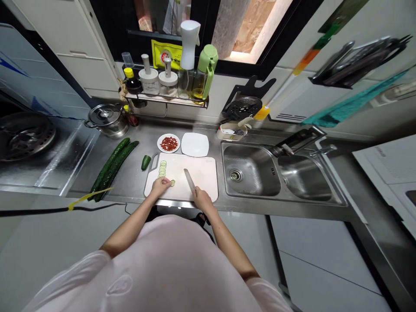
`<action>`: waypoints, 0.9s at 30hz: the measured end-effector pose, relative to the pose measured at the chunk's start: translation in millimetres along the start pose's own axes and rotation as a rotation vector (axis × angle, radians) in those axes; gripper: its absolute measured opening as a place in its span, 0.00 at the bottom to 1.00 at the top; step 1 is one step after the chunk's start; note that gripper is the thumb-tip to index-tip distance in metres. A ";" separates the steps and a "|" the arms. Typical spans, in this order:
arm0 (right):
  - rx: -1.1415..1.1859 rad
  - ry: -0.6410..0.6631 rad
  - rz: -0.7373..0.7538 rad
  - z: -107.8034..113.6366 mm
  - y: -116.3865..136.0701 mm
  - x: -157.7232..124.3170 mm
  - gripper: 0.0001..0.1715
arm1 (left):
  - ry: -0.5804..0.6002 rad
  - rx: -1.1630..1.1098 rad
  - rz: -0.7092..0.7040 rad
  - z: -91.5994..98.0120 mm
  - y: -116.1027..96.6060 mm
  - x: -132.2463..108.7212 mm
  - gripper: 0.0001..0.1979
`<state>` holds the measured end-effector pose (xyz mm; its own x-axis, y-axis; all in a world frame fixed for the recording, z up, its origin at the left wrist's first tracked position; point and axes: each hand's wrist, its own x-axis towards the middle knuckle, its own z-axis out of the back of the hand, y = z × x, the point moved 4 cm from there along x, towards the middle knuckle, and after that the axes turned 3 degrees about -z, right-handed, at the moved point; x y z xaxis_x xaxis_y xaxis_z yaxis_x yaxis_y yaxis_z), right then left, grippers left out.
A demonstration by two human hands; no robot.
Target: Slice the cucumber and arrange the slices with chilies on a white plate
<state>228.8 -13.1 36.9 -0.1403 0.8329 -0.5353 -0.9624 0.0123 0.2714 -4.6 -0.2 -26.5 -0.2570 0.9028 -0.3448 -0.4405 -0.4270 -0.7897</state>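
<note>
Over the near left of a white cutting board (208, 173), my left hand (160, 187) has its fingers closed on a cucumber slice (172, 183). A row of overlapping cucumber slices (162, 169) lies on the board just beyond that hand. My right hand (202, 198) is wrapped round the handle of a kitchen knife (189, 178), its blade pointing away over the middle of the board. Left of the board sits a short cucumber piece (146, 162). Two long whole cucumbers (113, 169) lie farther left on the steel counter.
Behind the board stand a plate of chopped red pieces (169, 143) and a white square plate (195, 144). A double sink (251, 171) is to the right. A lidded pot (107, 120) stands at the back left, beside a rack (165, 99) of bottles and jars.
</note>
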 end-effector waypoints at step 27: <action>-0.035 0.014 0.016 0.3 8.1 1.0 0.17 | -0.153 0.347 -0.061 45.1 15.8 -5.7 0.05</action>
<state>221.0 -12.0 38.8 -0.1588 0.8252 -0.5420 -0.9674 -0.0204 0.2523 -48.8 -14.5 -14.1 -0.3356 0.9200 -0.2022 -0.7172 -0.3887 -0.5784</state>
